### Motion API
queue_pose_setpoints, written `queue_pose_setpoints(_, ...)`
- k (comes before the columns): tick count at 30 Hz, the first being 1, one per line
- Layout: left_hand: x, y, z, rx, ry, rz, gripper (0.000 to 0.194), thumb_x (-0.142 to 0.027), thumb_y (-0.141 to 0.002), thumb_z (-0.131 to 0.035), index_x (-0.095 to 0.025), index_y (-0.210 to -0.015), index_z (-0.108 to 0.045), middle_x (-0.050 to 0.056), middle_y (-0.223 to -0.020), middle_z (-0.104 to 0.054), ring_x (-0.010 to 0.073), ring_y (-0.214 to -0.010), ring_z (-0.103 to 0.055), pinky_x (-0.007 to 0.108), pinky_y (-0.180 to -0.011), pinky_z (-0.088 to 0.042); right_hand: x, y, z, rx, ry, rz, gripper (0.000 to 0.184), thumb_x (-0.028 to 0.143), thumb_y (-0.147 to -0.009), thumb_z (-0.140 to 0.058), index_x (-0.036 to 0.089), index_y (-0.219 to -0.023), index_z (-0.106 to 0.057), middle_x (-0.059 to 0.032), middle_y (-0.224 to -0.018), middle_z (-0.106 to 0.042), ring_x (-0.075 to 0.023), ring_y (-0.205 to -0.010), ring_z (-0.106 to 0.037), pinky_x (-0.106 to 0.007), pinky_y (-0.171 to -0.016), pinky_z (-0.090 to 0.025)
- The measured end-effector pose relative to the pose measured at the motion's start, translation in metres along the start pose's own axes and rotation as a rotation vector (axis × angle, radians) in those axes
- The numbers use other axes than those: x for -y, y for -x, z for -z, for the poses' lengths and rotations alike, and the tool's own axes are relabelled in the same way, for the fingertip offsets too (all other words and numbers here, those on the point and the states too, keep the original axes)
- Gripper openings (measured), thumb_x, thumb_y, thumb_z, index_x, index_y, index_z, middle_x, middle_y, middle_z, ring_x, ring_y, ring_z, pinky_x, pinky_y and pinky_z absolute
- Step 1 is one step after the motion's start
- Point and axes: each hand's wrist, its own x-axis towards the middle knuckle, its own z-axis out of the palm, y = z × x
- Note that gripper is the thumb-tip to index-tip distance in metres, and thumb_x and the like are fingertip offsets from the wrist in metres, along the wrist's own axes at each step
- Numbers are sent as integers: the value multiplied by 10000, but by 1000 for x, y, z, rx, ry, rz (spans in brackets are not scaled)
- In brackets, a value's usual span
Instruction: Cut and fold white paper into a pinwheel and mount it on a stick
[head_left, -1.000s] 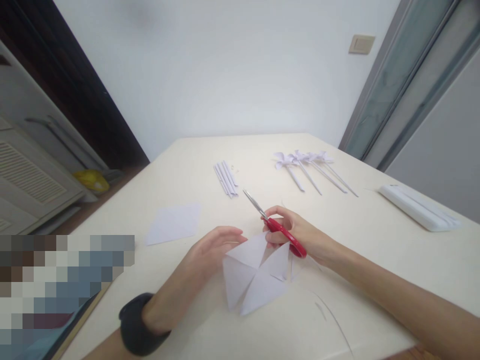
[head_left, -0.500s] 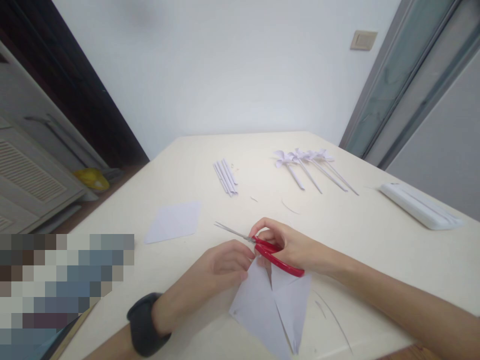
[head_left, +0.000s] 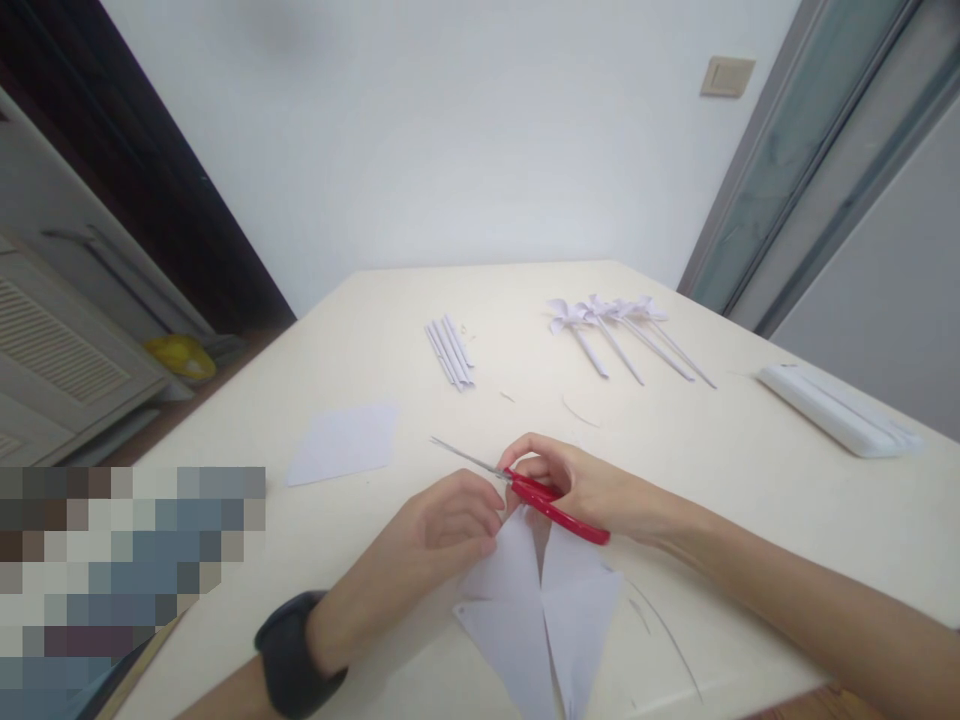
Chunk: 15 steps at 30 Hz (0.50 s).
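My right hand (head_left: 592, 490) is closed around the red handles of a pair of scissors (head_left: 559, 510). Their thin blades point left, nearly together. Below them lies a white sheet of paper (head_left: 581, 610), slit from its corners toward the middle, its near end running to the bottom of the view. My left hand (head_left: 450, 525) is pinched at the paper's upper left edge, with fingers curled near the scissors' pivot. Part of the paper's far corner is hidden behind the fingers and handles.
Left of my hands lies another white paper (head_left: 345, 445). Several rolled paper sticks (head_left: 450, 352) are farther back. Several paper pinwheels (head_left: 607, 315) on sticks lie at the back right. A white case (head_left: 836, 410) sits at the right edge. Thin paper strips (head_left: 664, 635) are scattered about.
The scissor blades have come closer together. The paper has shifted and turned slightly, so a slit toward its left corner now shows. Both hands have hardly moved.
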Motion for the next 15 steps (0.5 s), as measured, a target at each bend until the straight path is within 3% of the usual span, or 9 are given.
queue_pose_setpoints(10, 6, 1, -5, 14, -33, 10, 171, -137, -760, -573, -216, -910, -543, -5, -804, -549, 128, -712, -515, 241, -655, -407, 7, 1, -6, -43, -83, 4, 278, 157, -718, -617, 220, -957, -491, 32, -678, -567, -94, -601, -503, -196, -531, -356)
queue_pose_setpoints(15, 5, 1, -8, 0, -102, 7, 157, -173, -760, -572, -218, -910, -552, -3, -788, -553, 131, -693, -511, 240, -642, -415, 6, 1, -8, -50, -48, -9, 289, 150, -723, -596, 219, -980, -484, 39, -669, -558, -87, -570, -496, -181, -483, -330)
